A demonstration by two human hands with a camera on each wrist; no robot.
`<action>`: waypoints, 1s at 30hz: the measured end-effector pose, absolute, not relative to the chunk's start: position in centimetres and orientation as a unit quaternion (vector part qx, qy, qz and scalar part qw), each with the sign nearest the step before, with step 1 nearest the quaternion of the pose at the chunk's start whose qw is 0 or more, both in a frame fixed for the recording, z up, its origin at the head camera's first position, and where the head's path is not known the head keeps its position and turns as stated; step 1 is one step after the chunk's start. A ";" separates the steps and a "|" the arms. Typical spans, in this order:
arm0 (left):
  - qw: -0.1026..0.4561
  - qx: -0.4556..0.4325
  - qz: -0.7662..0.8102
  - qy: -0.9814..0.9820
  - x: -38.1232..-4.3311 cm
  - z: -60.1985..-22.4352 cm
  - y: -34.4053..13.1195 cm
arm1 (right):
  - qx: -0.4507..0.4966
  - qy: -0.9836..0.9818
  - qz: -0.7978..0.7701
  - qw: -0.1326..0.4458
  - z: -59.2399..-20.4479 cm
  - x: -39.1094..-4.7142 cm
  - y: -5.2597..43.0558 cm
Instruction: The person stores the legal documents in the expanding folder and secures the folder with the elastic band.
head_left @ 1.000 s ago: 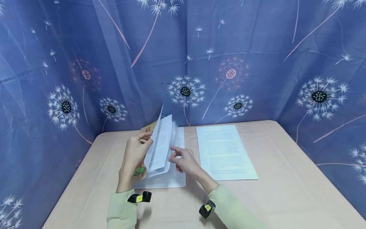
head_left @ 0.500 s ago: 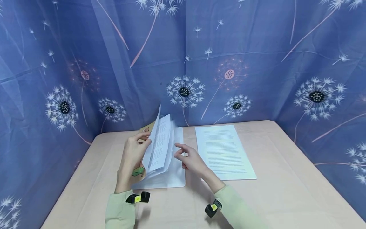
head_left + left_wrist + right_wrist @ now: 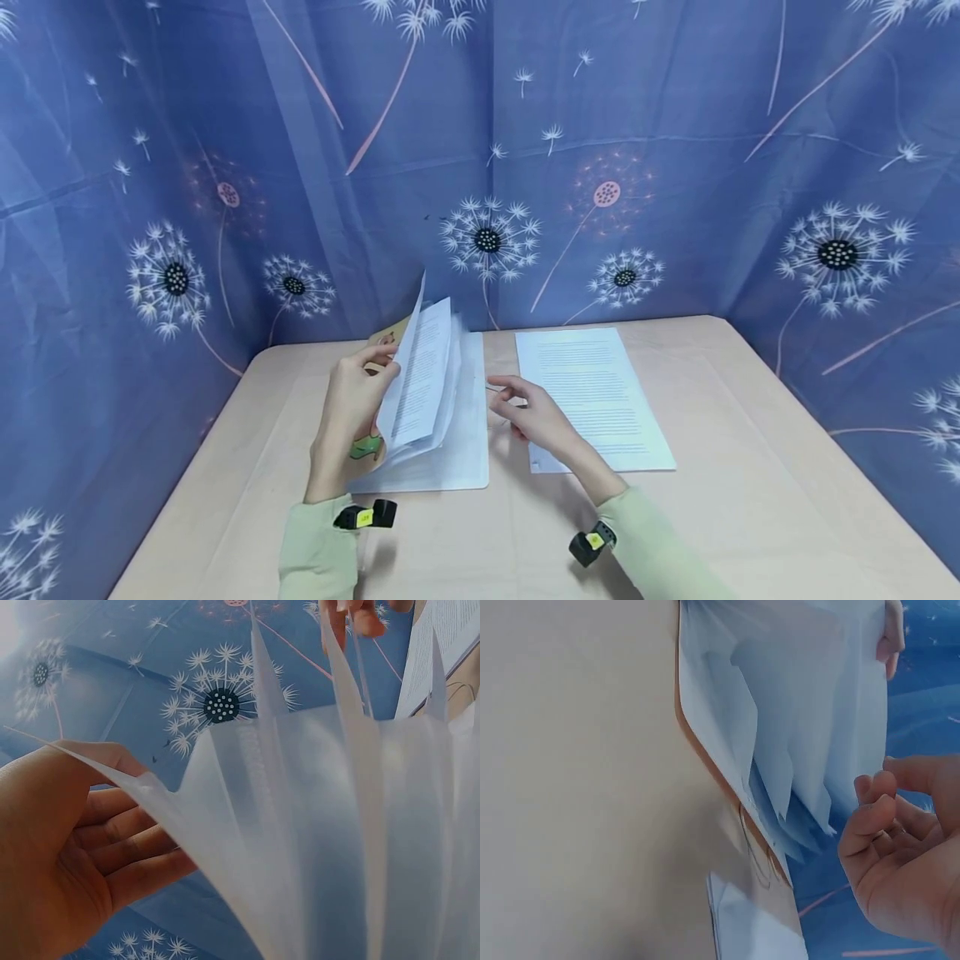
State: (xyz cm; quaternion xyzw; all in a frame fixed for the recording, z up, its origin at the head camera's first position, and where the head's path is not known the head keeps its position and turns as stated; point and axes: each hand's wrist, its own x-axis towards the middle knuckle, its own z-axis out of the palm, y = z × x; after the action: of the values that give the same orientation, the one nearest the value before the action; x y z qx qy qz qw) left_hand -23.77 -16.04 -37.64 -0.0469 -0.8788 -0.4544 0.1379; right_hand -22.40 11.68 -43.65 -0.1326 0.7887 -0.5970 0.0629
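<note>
A document folder with clear plastic pockets stands fanned open at the left of the table, a printed sheet showing inside. Brown with cartoon pictures, its front cover is tipped up. My left hand pinches the folder's raised front edge between thumb and fingers; in the left wrist view the translucent pockets spread to its right. Just off the folder's right edge hovers my right hand, fingers loosely bent and holding nothing. Thin elastic cord loops from that edge in the right wrist view.
Right of the folder lies a stack of printed paper, partly behind my right hand. A pale cloth covers the table. Blue dandelion-print curtains hang behind and at both sides.
My right hand has moved away from the pockets, rightward past the folder's edge toward the paper stack. My left hand keeps its hold and the folder stays fanned.
</note>
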 end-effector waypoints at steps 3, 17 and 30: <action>0.137 -0.049 -0.456 -0.878 -23.7 -37.7 -16.0 | -0.125 0.795 -0.590 0.062 -44.1 -22.4 12.7; 0.143 -0.044 -0.455 -0.878 -23.9 -37.7 -15.9 | -0.093 0.810 -0.575 0.062 -44.3 -22.1 17.1; 0.148 -0.047 -0.453 -0.878 -24.0 -37.9 -16.2 | -0.048 0.835 -0.546 0.051 -45.4 -22.3 20.3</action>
State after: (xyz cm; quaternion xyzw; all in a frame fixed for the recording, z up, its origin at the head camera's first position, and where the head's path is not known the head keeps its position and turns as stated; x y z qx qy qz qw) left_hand -23.98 -16.18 -37.86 -0.0466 -0.8781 -0.4527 0.1480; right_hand -22.27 20.34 -45.36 -0.0482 0.8349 -0.5459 0.0510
